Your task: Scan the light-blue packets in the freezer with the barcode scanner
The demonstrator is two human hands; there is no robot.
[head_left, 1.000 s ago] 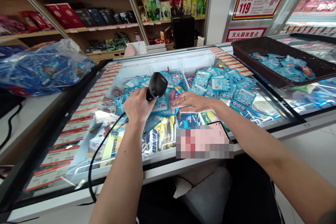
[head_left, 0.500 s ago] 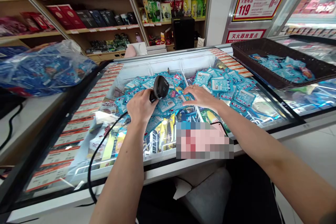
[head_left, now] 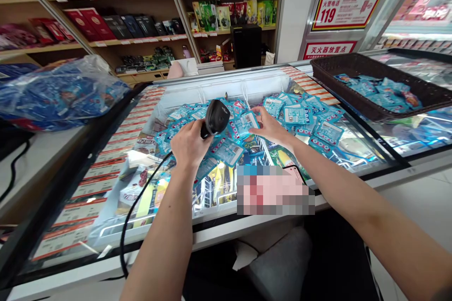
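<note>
My left hand (head_left: 190, 143) is wrapped around the handle of a black corded barcode scanner (head_left: 217, 117), its head raised over the pile. Between the thumb and fingers of my right hand (head_left: 270, 126) is a blue packet (head_left: 246, 124), tilted with its barcode label showing. Many more blue packets lie on the freezer's glass top: a spread (head_left: 180, 124) around and left of the scanner, and another pile (head_left: 307, 115) beyond my right hand. One packet (head_left: 229, 150) lies label up just below the scanner.
A dark basket (head_left: 353, 63) holding blue packets stands at the right. To the left sits a clear plastic bag (head_left: 67, 87) full of blue packets. A partly blurred phone (head_left: 294, 169) lies at the near edge. The scanner's cable (head_left: 129, 214) runs down past my left forearm.
My right hand, open above the packets before, has closed on a blue packet and lifted it beside the scanner. The scanner has tilted slightly in my left hand.
</note>
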